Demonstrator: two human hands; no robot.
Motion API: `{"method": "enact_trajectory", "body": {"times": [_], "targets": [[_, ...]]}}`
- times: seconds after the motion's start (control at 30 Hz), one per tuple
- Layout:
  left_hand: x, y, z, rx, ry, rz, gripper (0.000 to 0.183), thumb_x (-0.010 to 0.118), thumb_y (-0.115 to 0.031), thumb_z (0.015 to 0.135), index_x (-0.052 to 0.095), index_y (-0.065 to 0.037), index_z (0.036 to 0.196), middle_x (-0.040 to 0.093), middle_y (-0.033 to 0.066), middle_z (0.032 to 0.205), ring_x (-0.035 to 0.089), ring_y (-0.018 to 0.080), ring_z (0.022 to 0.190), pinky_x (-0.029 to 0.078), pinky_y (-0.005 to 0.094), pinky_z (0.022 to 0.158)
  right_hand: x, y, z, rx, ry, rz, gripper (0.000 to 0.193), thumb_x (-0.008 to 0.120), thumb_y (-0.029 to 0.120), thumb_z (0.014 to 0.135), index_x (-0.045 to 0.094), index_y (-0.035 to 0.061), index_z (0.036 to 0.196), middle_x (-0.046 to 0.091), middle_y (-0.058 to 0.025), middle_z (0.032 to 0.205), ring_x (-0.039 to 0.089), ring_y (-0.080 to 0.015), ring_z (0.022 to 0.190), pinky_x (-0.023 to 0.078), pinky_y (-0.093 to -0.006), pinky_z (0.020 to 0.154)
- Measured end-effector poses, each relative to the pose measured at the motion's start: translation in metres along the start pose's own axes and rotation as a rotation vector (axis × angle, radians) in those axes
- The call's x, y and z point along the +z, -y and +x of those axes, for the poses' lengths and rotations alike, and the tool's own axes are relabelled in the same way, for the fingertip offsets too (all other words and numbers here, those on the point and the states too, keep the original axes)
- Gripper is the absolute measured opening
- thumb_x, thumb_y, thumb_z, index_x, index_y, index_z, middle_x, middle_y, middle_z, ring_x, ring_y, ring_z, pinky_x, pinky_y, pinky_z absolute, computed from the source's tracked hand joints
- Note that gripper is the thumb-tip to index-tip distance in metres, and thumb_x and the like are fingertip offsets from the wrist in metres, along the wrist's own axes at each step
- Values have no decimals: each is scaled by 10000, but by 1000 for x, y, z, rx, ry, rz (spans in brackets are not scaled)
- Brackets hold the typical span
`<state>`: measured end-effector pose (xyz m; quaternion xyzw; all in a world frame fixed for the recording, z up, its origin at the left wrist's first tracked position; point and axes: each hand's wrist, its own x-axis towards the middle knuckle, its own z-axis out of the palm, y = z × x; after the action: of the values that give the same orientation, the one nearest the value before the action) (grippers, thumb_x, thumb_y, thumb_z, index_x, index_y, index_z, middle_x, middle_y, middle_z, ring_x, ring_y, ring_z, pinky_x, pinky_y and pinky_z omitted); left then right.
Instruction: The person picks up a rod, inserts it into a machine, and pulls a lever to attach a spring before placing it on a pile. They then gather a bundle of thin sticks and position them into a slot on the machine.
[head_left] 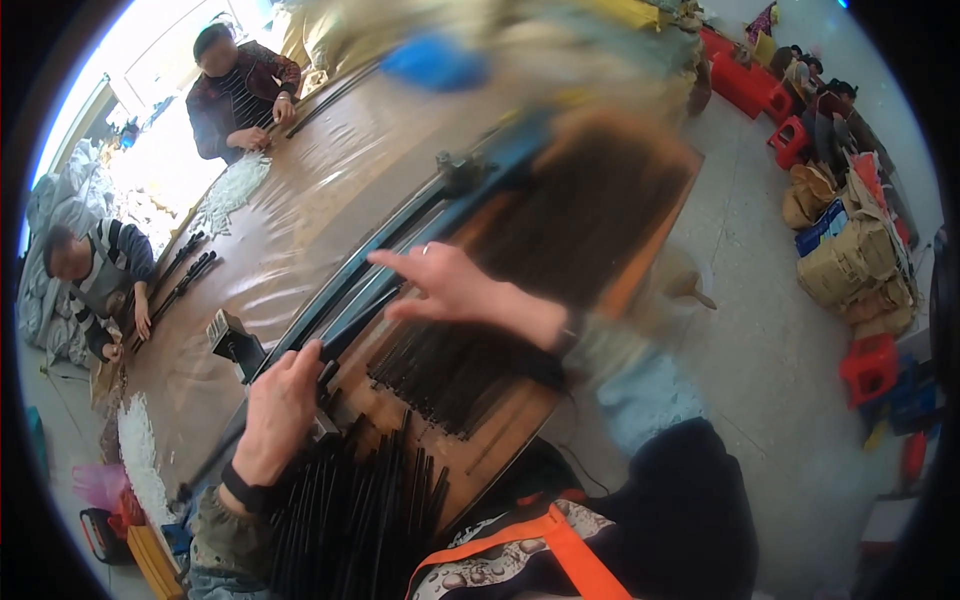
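Observation:
A long blue metal rail frame point(345, 283) runs slantwise across the table before me. My left hand point(283, 405) is at its near end, fingers curled around the end of a black rod point(362, 318) that lies along the frame. My right hand point(455, 288) is above the middle of the frame, index finger stretched out and thumb apart. Its fingertips are close to the rail and the rod; whether they touch is unclear. A grey metal block point(235, 345) sits beside the frame near my left hand. Farther along is a blurred metal clamp-like part point(460, 172).
A wide layer of black rods point(450, 375) lies right of the frame; another bundle point(365, 510) is below my left hand. Two people point(245, 95) work across the plastic-covered table point(300, 215), near white piles point(235, 190). Red stools point(868, 370) and sacks point(850, 265) stand at the right.

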<state>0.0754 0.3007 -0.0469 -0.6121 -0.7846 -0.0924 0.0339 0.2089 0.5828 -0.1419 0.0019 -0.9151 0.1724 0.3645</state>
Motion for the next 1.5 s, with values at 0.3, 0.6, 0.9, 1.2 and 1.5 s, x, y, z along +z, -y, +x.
{"method": "enact_trajectory", "body": {"times": [0.3,0.6,0.9,1.2,1.5], "targets": [[-3,24,-46,28,-125,128,259,585,-67,844,593,-117,1098,542,92,742,589,297,712,482,411,604,10,60,-1,81,-74,467,132,722,192,840,722,69,891,649,-65,757,586,-234,758,470,-368,716],[-25,33,-88,-82,-203,207,265,575,-35,786,587,-119,1038,538,76,736,587,273,700,482,391,601,28,82,4,13,-41,413,165,713,137,852,722,70,1003,591,-68,709,567,-222,655,463,-321,631],[-25,30,-104,-77,-276,188,213,611,-35,773,587,-109,971,539,68,723,587,260,691,472,378,585,43,118,21,-67,-29,416,254,719,110,842,702,89,1095,632,-90,731,577,-229,637,456,-301,588],[-63,80,-145,-375,-407,84,76,599,-73,886,573,-37,948,599,201,857,592,407,807,481,452,679,85,75,34,-47,-22,259,172,678,178,891,694,59,1015,654,-126,788,608,-296,709,480,-348,649],[-89,92,-187,-488,-540,46,158,611,-103,928,613,-4,1051,624,206,850,600,400,744,480,399,654,167,151,130,-176,222,657,172,692,217,874,737,79,967,670,-109,756,631,-230,693,507,-328,671]]}}
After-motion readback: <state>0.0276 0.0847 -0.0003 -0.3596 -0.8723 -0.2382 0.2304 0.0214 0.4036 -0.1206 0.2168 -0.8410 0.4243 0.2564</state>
